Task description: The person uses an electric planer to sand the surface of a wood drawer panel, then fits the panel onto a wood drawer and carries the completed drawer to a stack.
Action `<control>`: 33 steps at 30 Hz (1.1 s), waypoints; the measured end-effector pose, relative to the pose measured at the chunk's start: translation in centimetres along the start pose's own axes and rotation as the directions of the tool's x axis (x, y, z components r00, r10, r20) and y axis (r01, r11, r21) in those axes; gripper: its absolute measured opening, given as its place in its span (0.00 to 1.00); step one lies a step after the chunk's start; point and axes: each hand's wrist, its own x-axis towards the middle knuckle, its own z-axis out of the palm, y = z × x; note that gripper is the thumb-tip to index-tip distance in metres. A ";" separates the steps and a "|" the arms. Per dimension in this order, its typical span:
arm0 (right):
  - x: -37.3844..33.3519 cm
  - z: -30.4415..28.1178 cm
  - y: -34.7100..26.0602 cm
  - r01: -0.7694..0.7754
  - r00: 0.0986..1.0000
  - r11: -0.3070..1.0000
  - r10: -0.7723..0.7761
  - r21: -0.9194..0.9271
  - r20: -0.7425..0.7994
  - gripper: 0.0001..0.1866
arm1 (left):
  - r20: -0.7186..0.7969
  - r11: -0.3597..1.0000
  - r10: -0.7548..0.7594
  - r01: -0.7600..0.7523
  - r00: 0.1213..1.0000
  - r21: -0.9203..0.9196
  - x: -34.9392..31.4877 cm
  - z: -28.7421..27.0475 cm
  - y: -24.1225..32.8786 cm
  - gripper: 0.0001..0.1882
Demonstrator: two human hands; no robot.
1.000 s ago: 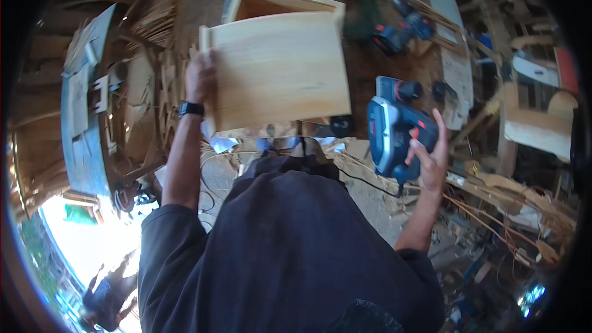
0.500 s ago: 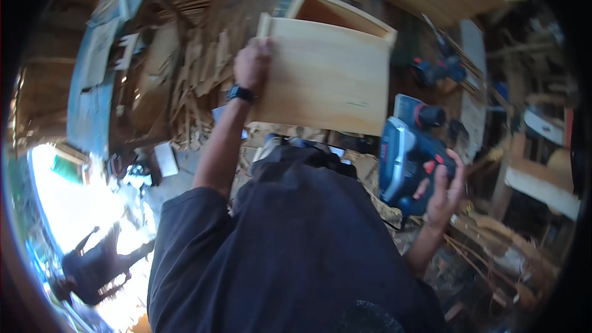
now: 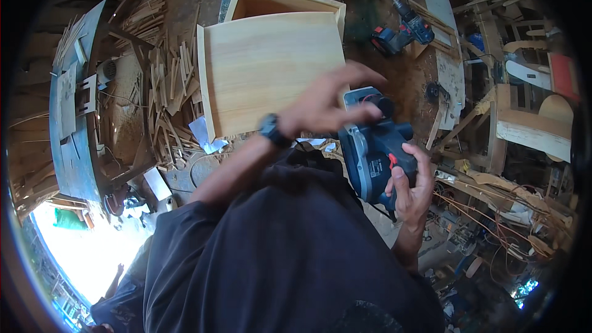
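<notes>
A blue electric hand planer is raised in front of my body, close to the right edge of a pale wooden box. My right hand grips its rear handle, fingers wrapped near a red trigger. Over the planer's front knob reaches my left hand, its thumb and fingers spread apart around the knob; whether it touches the knob I cannot tell. A dark watch is on my left wrist. The wooden box lies with a broad flat panel facing up, and an open compartment shows behind it.
A cordless drill lies beyond the planer, beside a long pale board. Scrap wood strips pile up left of the box. A blue bench stands at far left; cables run at the right. Another person is at lower left.
My left hand has let go of the box's left edge and moved right to the planer's front knob. The planer, still in my right hand, has turned and shifted slightly left.
</notes>
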 end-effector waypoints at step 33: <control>2.8 3.4 1.8 -0.119 0.992 0.992 0.121 0.052 -0.036 0.19 | -0.777 0.117 -0.502 0.920 0.381 0.375 -9.4 -21.1 -12.2 0.49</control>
